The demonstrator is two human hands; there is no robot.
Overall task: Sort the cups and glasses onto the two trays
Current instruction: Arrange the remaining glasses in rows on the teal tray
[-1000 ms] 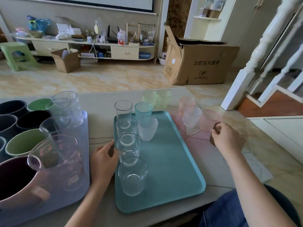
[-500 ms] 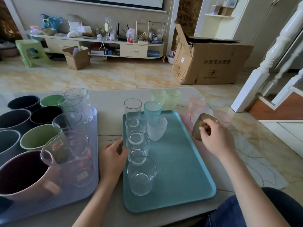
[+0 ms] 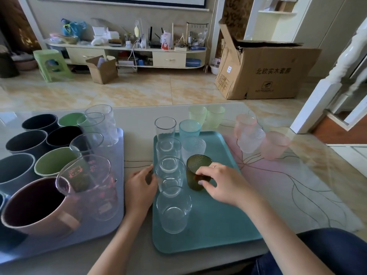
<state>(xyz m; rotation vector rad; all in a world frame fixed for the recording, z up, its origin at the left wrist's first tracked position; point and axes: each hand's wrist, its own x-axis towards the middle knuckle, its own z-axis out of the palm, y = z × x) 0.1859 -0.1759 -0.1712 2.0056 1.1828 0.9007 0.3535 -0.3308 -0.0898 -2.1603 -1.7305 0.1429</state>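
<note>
My right hand (image 3: 222, 185) grips a dark green glass (image 3: 195, 169) that stands upright on the teal tray (image 3: 224, 219), just right of a column of clear glasses (image 3: 171, 209). A frosted white glass (image 3: 193, 146) and a blue glass (image 3: 189, 128) stand behind it. My left hand (image 3: 140, 187) rests on the table against the teal tray's left rim, fingers curled on the edge. The lavender tray (image 3: 119, 167) on the left carries dark, green and pink cups (image 3: 53, 161) plus several clear glasses and a measuring jug (image 3: 89, 185).
Two pale green glasses (image 3: 206, 116) stand on the table behind the teal tray. Two pink glasses (image 3: 275, 144) and a frosted clear one (image 3: 251, 141) stand on the table to its right. A cardboard box (image 3: 264, 70) sits on the floor beyond.
My right hand has carried the dark green glass from the table's right side leftward and set it upright on the teal tray. My left hand has stayed at the tray's rim.
</note>
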